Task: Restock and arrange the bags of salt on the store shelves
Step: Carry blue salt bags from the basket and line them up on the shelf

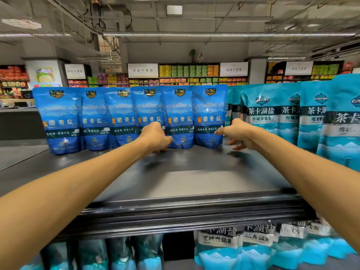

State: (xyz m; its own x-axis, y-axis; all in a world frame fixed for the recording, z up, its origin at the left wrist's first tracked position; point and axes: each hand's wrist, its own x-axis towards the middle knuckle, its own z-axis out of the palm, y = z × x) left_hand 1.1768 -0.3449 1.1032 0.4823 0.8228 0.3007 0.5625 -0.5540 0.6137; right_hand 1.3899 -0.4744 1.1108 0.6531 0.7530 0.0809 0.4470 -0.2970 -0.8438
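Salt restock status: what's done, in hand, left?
Done: six dark blue bags stand in a row at the back of the top shelf, teal bags beside them. In hand: left hand and right hand reach the row's right end, apparently adjusting. Left: the shelf front is bare.

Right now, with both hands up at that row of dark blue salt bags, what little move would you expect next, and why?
Probably a small nudge to square the row. Six glossy dark blue salt pouches stand along the back of the grey metal shelf, overlapping unevenly. The left hand is at the foot of the fourth and fifth pouches, the right hand beside the last, its fingers loose. Pressing inward would tidy them.
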